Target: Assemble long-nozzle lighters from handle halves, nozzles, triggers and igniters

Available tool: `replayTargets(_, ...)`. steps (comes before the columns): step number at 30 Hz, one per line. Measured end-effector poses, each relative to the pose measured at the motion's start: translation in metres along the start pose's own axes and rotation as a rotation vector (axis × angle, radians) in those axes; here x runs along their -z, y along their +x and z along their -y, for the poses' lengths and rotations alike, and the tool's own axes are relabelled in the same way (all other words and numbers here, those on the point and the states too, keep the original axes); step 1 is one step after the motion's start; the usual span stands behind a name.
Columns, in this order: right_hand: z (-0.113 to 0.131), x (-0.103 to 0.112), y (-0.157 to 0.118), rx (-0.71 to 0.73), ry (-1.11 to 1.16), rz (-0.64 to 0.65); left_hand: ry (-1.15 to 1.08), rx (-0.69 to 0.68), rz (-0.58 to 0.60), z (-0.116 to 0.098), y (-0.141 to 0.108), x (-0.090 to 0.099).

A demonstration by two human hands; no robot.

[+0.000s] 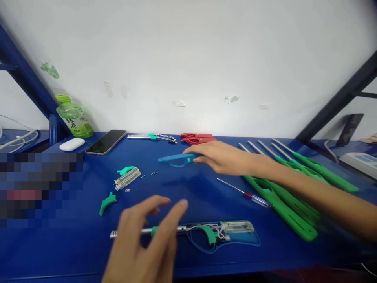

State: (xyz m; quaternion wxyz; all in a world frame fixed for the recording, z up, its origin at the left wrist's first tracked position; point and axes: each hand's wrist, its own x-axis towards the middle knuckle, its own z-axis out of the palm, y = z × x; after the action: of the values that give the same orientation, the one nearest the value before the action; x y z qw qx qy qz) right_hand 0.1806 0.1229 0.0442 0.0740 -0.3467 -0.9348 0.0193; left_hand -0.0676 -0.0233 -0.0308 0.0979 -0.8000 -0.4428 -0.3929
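Observation:
My right hand (218, 156) grips the end of a blue lighter shell half (173, 157), held over the far middle of the table. Near the front edge, my left hand (144, 239) has its thumb and fingers apart and holds nothing. Behind and partly hidden by it lies an opened long-nosed lighter (240, 237). Its metal tube, wires, green trigger (209, 235) and clear fuel tank (238, 226) are exposed in a blue half shell. Whether my left hand touches the tube cannot be made out.
Several green lighters (282, 204) and a screwdriver (256, 199) lie at right. Red shell halves (197, 138) and a metal tube assembly (144, 136) lie at the back. Clear tanks (128, 179), a green trigger (107, 202), a phone (106, 142) and a bottle (75, 118) are at left.

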Motion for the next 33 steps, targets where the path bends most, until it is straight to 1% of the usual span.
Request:
replayTargets(2,0.025,0.017,-0.028,-0.013,0.061,-0.022,0.118,-0.015,-0.058,0.012,0.006,0.01)
replayTargets(3,0.039,0.023,-0.042,-0.021,0.082,-0.027,0.137,-0.042,-0.056,0.017,0.008,0.013)
replayTargets(4,0.051,0.026,-0.055,-0.021,0.106,-0.047,0.125,-0.08,-0.045,0.021,0.007,0.014)
replayTargets(5,0.063,0.027,-0.068,-0.046,0.152,-0.069,0.095,-0.12,-0.009,0.025,0.005,0.014)
replayTargets(7,0.078,0.023,-0.088,-0.085,0.176,-0.057,0.018,-0.186,0.072,0.03,-0.003,0.012)
replayTargets(9,0.084,0.015,-0.103,-0.122,0.153,-0.047,-0.035,-0.209,0.13,0.034,-0.013,0.009)
replayTargets(13,0.082,-0.005,-0.123,-0.189,0.091,-0.038,-0.097,-0.235,0.175,0.037,-0.023,0.006)
replayTargets(16,0.081,-0.016,-0.138,-0.158,0.05,-0.068,-0.096,-0.229,0.231,0.037,-0.026,0.004)
replayTargets(18,0.084,-0.022,-0.147,-0.147,0.027,-0.051,-0.086,-0.232,0.265,0.036,-0.027,0.002)
replayTargets(20,0.087,-0.026,-0.153,-0.154,0.011,-0.002,-0.08,-0.249,0.269,0.035,-0.026,0.002)
replayTargets(21,0.089,-0.027,-0.154,-0.153,0.004,0.003,-0.074,-0.252,0.255,0.033,-0.024,0.001)
replayTargets(23,0.091,-0.031,-0.154,-0.149,-0.018,-0.051,-0.062,-0.272,0.239,0.031,-0.017,0.001)
replayTargets(26,0.094,-0.037,-0.147,-0.185,-0.055,-0.216,-0.054,-0.305,0.237,0.028,-0.008,0.001)
replayTargets(28,0.097,-0.04,-0.143,-0.192,-0.065,-0.278,-0.061,-0.303,0.243,0.027,-0.005,0.0)
replayTargets(30,0.099,-0.044,-0.141,-0.178,-0.067,-0.296,-0.071,-0.288,0.267,0.028,-0.007,-0.001)
replayTargets(33,0.101,-0.049,-0.142,-0.181,-0.067,-0.278,-0.08,-0.265,0.316,0.03,-0.011,-0.004)
